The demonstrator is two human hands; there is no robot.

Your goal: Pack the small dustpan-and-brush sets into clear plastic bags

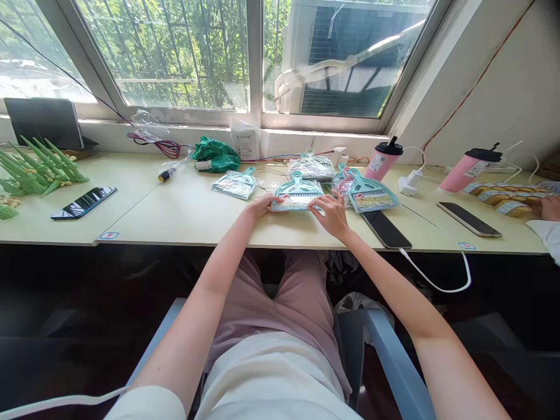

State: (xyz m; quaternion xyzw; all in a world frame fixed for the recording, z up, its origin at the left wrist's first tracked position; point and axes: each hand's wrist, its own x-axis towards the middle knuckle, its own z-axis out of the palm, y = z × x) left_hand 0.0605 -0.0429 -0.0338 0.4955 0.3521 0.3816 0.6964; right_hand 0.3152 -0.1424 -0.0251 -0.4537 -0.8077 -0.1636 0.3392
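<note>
A teal mini dustpan-and-brush set (298,189) in clear wrapping is in front of me, its handle pointing to the window. My left hand (262,205) grips its left corner, thumb on top. At its lower right edge, my right hand (330,214) pinches the wrapping with thumb and fingers. Just right of that hand lie a pink set (343,185) and another teal set (371,193), overlapping each other. A further set (236,183) rests to the left, and a stack of sets (311,166) sits behind the held one.
A black phone (387,229) lies by the table's front edge, a white cable (437,283) hanging nearby. Pink cups (382,158), a white plug (410,183) and another phone (469,219) are rightward. A green bag (215,154) is behind. Another person's hand (550,207) shows far right.
</note>
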